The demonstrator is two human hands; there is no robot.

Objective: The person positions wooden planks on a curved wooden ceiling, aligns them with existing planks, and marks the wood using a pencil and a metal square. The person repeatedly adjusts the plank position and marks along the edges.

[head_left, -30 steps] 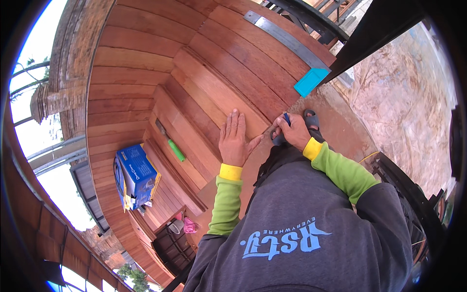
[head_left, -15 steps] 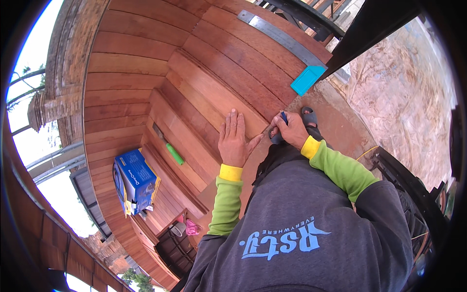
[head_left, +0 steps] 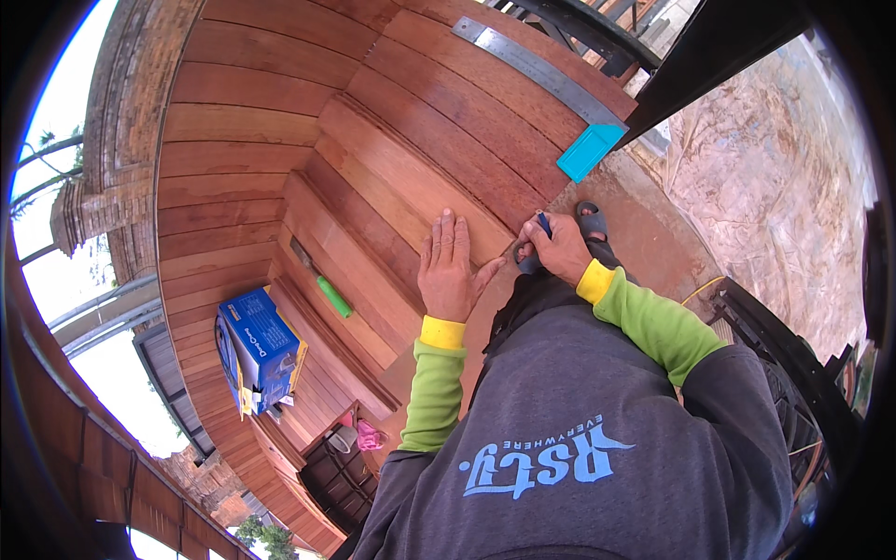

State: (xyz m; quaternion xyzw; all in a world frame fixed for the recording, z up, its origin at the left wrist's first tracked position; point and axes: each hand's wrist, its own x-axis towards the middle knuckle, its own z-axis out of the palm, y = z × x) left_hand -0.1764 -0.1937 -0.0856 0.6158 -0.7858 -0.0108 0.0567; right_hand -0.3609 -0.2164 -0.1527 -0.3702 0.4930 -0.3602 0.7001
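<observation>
My left hand [head_left: 449,271] lies flat with its fingers stretched out, near the end of a reddish-brown wooden step board [head_left: 403,177]. Close to that board's end, my right hand [head_left: 564,250] grips a dark blue pen [head_left: 542,222] between its fingers. The pen's tip is hidden by the hand, so contact with the wood cannot be made out. Beyond the right hand, a try square [head_left: 541,77] with a steel blade and turquoise handle rests on the upper planks.
Left of my left hand, a green-handled tool with a flat metal blade [head_left: 333,297] lies on a lower step. A blue cardboard box [head_left: 264,336] stands farther left. A pink cloth [head_left: 371,436] is near a dark frame. My sandalled foot [head_left: 591,221] is on the brown floor.
</observation>
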